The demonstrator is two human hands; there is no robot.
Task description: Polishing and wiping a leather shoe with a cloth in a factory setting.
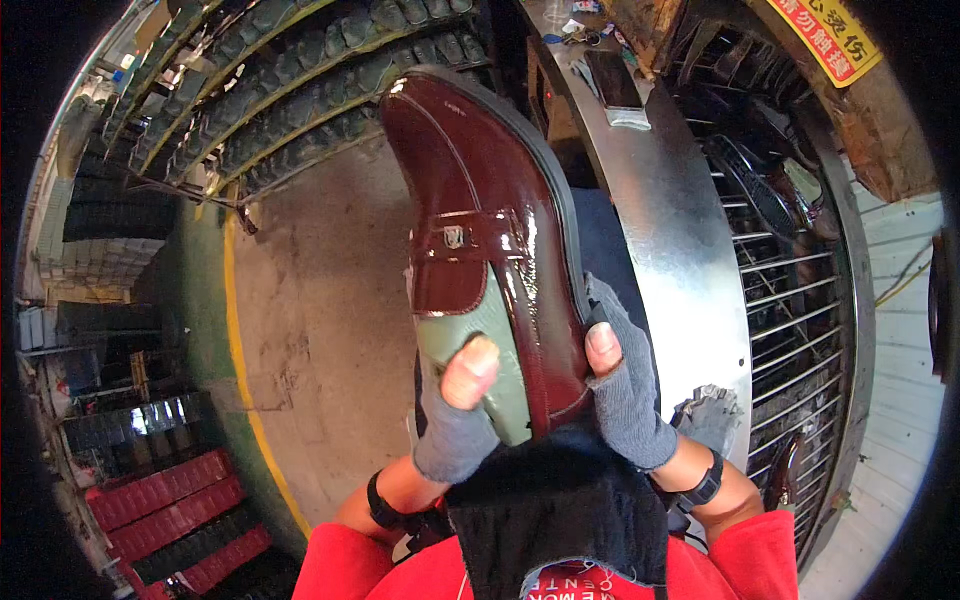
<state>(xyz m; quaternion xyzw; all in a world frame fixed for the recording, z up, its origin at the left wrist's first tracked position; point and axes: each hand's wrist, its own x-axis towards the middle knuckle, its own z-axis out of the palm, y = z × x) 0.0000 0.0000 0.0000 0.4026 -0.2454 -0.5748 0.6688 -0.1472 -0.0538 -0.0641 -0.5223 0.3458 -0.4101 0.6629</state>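
A: Glossy maroon patent-leather loafer [485, 215] with a strap and small metal buckle is being held up toe-away, sole edge facing right, over the concrete floor [320, 330]. A pale green plastic last [490, 350] is filling its opening. Looks to me like an inspect-or-handle step on the lasted shoe; nothing is being set down.

B: Surroundings?

A: Racks of dark shoe soles [290, 90] are curving across the upper left, a curved galvanised metal panel [670, 230] with a wire-shelf rack [790, 300] is sitting to the right, red crates [160, 510] lower left. A dark cloth [560, 510] is lying over the person's lap under the heel.

B: Grip?

A: Both hands are in grey fingerless gloves, closed on the heel end. Left hand [455, 410] is wrapping the left side, its thumb pressing on the green last. Right hand [625, 390] is clamping the right side along the sole edge, thumb on the maroon quarter. The remaining fingers are hidden behind the shoe.

B: Next move?

A: My judgement: any turn of the shoe is needing both grips kept firm, as that gloss looks slippery.
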